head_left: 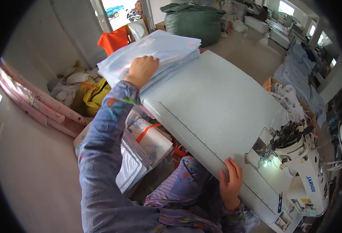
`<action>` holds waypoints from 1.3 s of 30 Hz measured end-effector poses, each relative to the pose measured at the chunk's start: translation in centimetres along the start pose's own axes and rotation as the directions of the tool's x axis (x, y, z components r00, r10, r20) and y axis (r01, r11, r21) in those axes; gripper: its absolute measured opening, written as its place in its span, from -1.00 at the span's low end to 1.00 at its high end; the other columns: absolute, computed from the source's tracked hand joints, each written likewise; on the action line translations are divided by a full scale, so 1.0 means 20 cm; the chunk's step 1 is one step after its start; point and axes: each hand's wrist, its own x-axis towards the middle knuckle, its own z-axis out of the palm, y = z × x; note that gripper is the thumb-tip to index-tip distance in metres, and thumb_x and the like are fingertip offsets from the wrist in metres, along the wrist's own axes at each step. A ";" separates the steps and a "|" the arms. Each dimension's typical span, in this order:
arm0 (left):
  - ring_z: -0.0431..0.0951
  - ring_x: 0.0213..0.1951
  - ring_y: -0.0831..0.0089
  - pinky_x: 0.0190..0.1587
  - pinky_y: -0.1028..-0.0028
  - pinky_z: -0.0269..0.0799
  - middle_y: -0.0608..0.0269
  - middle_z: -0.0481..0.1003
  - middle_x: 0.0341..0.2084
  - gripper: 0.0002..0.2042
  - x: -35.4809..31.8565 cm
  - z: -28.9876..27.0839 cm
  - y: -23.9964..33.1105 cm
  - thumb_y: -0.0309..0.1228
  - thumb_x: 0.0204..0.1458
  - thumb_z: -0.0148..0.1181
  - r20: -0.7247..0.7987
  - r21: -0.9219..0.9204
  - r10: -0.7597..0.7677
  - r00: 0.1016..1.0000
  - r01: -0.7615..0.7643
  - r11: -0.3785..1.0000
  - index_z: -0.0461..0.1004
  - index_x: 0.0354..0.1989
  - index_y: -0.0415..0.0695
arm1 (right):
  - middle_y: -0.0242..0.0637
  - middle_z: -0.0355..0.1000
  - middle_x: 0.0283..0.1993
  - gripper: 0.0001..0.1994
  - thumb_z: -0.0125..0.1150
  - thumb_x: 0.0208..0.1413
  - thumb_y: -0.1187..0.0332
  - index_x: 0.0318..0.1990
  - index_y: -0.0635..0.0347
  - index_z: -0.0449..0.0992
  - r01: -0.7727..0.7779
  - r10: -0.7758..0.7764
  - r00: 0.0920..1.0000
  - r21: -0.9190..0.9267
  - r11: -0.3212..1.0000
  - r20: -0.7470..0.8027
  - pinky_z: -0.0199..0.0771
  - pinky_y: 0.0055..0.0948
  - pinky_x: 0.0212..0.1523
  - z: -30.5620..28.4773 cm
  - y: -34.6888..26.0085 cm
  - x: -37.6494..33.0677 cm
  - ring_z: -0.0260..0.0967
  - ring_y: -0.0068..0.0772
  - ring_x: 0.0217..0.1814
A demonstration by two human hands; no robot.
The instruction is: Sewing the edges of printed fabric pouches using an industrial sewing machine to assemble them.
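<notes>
A stack of whitish, flat, printed sheets (171,44), perhaps bags, lies at the far left end of the pale sewing table (213,93). My left hand (142,71) reaches over its near side, fingers curled closed on the top sheet; the fingertips are partly hidden. At the table's front edge rests my right hand (232,182), fingers stretched out and holding nothing. Just right of it stands a white sewing machine (306,171), its lamp lit over the needle area. Small dark thread snips (280,202) lie on the table near the machine's base.
Below the table's left edge sit more folded printed sheets (151,141), some tied with a red band. Yellow and white sacks (95,95) lie against the left wall. A big green sack (194,25) stands behind the table. White straps (289,101) fill a box beyond the machine.
</notes>
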 end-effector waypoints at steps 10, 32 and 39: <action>0.71 -0.30 0.04 -0.30 0.15 0.62 -0.01 0.64 -0.34 -0.88 -0.47 -0.69 1.14 -0.46 0.09 0.19 -0.124 -0.673 0.706 0.697 -0.582 0.457 0.58 -0.27 -0.22 | -0.08 0.54 0.09 -0.36 0.14 0.40 0.49 0.56 0.26 0.09 -0.342 0.396 0.912 0.732 0.589 0.108 0.54 -0.39 -0.05 -0.02 0.00 0.19 0.52 -0.36 -0.06; 0.59 -0.33 0.59 -0.21 0.54 0.47 0.32 0.62 -0.40 -0.73 0.32 -0.17 1.58 -0.30 0.42 0.15 0.011 -0.862 0.643 0.766 0.334 -0.382 0.58 -0.24 -0.26 | 0.00 0.60 -0.03 -0.41 0.29 0.29 0.55 0.41 0.31 0.18 -0.380 0.490 0.869 0.551 0.743 -0.062 0.55 -0.42 -0.18 -0.01 -0.02 -0.13 0.57 -0.39 -0.19; 0.57 -0.45 0.56 -0.28 0.47 0.48 0.27 0.63 -0.47 -0.74 0.28 -0.17 1.66 -0.29 0.34 0.28 0.087 -0.932 0.641 0.762 0.290 -0.218 0.58 -0.30 -0.27 | -0.21 0.42 -0.32 -0.79 0.40 0.24 0.45 -0.22 0.30 0.43 -0.399 0.466 0.885 0.490 0.775 -0.017 0.32 -0.42 -0.44 -0.10 -0.05 -0.11 0.39 -0.44 -0.44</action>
